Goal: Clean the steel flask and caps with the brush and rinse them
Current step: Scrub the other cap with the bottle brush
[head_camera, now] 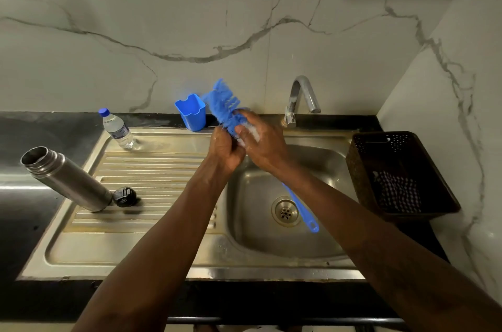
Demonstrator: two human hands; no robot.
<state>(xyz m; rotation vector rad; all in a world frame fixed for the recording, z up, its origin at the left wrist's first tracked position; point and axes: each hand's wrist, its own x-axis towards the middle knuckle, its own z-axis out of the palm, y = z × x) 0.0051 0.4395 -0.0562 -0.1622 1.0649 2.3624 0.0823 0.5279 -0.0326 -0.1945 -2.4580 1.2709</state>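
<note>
Both hands meet above the sink basin's (312, 244) left rim. The left hand (226, 151) is in a clenched grip; what it holds is hidden. The right hand (262, 141), soapy, closes on the blue brush (224, 106), its handle slanting down over the drain. The open steel flask (63, 178) leans on the drainboard's left edge, a black cap (125, 196) touching its base.

White grey-veined marble walls (244, 19) meet in a corner above a black countertop (24, 223) holding a steel sink (122, 250)
</note>
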